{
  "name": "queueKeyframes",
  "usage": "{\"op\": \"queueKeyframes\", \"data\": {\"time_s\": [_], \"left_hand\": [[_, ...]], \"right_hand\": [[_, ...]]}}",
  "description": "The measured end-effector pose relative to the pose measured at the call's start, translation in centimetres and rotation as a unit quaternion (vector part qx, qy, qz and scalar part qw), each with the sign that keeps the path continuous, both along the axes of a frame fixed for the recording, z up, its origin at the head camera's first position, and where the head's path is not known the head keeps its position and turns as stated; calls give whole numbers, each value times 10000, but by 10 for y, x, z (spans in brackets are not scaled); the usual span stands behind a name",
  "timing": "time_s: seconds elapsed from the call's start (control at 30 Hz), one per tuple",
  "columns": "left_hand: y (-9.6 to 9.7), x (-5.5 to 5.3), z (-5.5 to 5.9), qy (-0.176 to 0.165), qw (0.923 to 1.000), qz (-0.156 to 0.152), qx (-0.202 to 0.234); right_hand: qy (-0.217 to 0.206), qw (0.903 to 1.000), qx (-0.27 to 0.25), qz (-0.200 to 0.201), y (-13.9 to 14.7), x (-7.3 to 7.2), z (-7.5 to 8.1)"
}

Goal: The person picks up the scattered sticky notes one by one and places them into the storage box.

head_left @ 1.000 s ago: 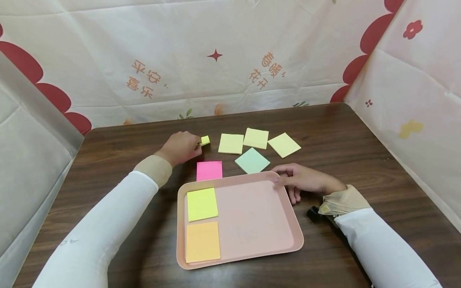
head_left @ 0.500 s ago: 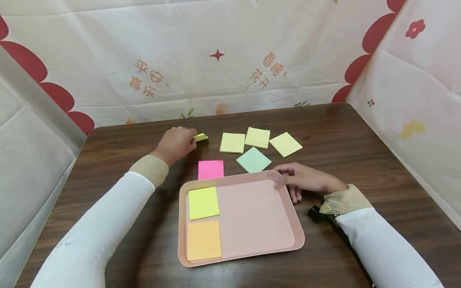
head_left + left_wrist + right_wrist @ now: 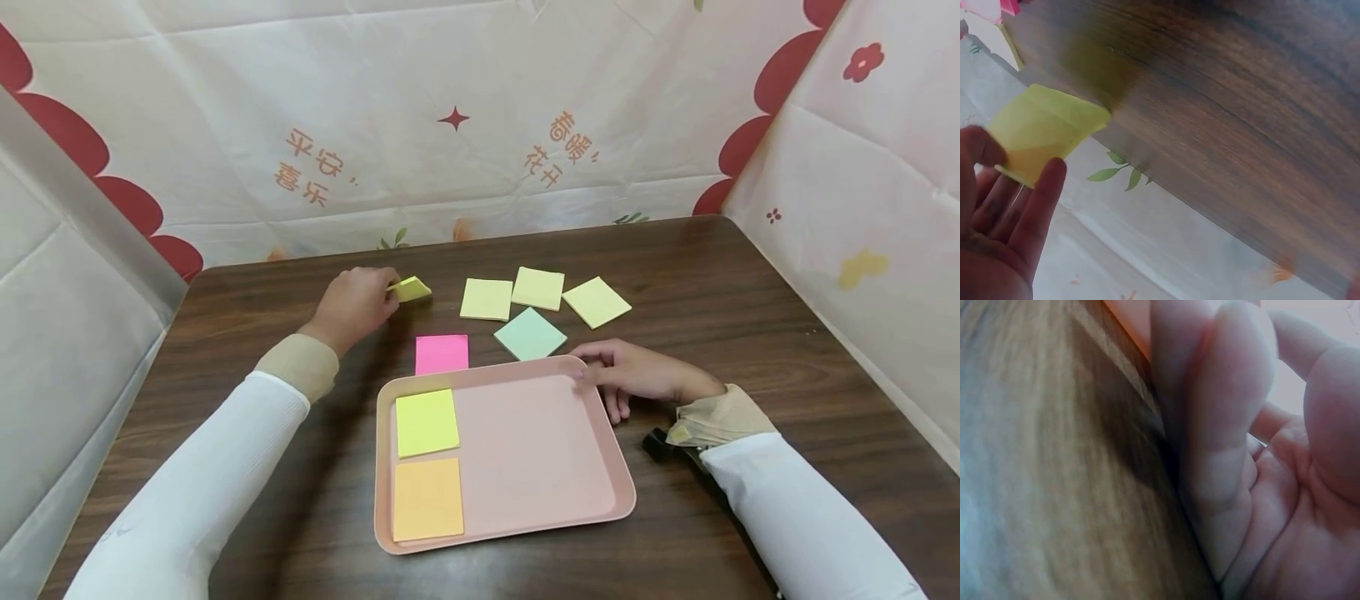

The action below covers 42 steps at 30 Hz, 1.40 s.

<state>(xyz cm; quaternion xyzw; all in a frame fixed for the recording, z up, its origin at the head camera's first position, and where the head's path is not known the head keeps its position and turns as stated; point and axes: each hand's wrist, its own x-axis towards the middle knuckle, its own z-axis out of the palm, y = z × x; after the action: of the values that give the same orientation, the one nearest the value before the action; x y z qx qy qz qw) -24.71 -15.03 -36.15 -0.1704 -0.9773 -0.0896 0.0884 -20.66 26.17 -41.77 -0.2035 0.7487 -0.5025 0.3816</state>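
My left hand [image 3: 348,308] pinches a yellow sticky note pad [image 3: 412,290] above the far left of the table. In the left wrist view the pad [image 3: 1050,128] looks thin and slightly bent, its edge between thumb and fingers. At the far right corner of the pink tray [image 3: 540,450], my right hand [image 3: 648,373] grips the rim, thumb inside and fingers outside. Bright yellow [image 3: 427,423] and orange sticky note pads [image 3: 428,500] lie in the tray's left side, one behind the other. The right wrist view shows the curled fingers [image 3: 1225,406] close up beside the wood.
Behind the tray lie a pink pad [image 3: 442,354], partly covered by its rim, and a mint green pad [image 3: 530,335]. Pale yellow pads [image 3: 537,288] sit farther back. A black object [image 3: 657,446] is under the right wrist. Printed cloth [image 3: 420,192] hangs behind the table.
My left hand has moved a little left with the yellow pad, which is now tilted differently. The right hand and the tray stay in place; the whole view shifts slightly.
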Motion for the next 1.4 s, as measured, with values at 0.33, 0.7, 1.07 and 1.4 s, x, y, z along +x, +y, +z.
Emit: {"op": "queueKeyframes", "data": {"time_s": [0.33,0.7,1.07,1.4], "left_hand": [[16,35,5,1362,9881,-635,322],[49,73,20,1602,9667,-1975,272],[76,84,17,-1435,9677,-2059,216],[92,77,3,-2195,9503,-2206,-41]], "right_hand": [[11,10000,82,-3,-1,0,1],[-56,10000,-11,9,1,0,-1],[91,9999,99,14,0,-2,0],[23,10000,60,42,0,-1,-1]]}}
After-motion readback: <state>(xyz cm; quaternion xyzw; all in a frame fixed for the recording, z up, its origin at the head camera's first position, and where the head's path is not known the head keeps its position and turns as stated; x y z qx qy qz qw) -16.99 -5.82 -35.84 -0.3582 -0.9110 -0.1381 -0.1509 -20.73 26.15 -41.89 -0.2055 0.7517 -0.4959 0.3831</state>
